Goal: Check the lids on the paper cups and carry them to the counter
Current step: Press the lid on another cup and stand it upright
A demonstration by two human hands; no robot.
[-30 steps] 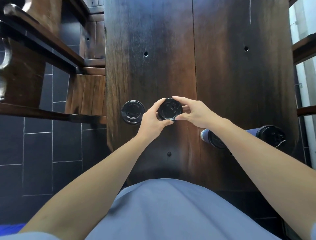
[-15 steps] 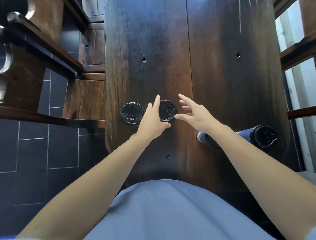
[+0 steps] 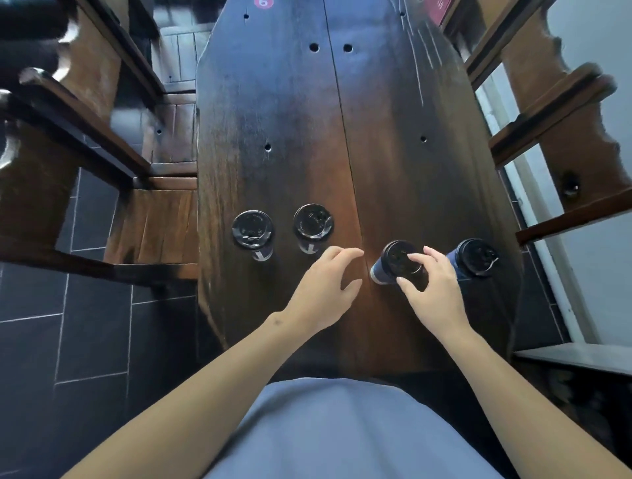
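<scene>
Several blue paper cups with black lids stand in a row across the near part of a dark wooden table [image 3: 342, 136]. The far-left cup [image 3: 252, 229] and the second cup [image 3: 313, 221] stand free. My right hand [image 3: 429, 290] curls its fingers and thumb round the lid of the third cup [image 3: 396, 260]. A fourth cup [image 3: 476, 257] stands just right of that hand. My left hand [image 3: 325, 290] hovers with loosely spread fingers between the second and third cups, touching neither.
Wooden chairs flank the table: one at the left [image 3: 68, 143], one at the right [image 3: 554, 112]. Dark tiled floor [image 3: 92, 324] lies at the left. A red number sticker [image 3: 264, 3] sits at the table's far end.
Both hands have left the second cup and moved right. My right hand now grips the third cup's lid. The view has tilted up, showing more of the table.
</scene>
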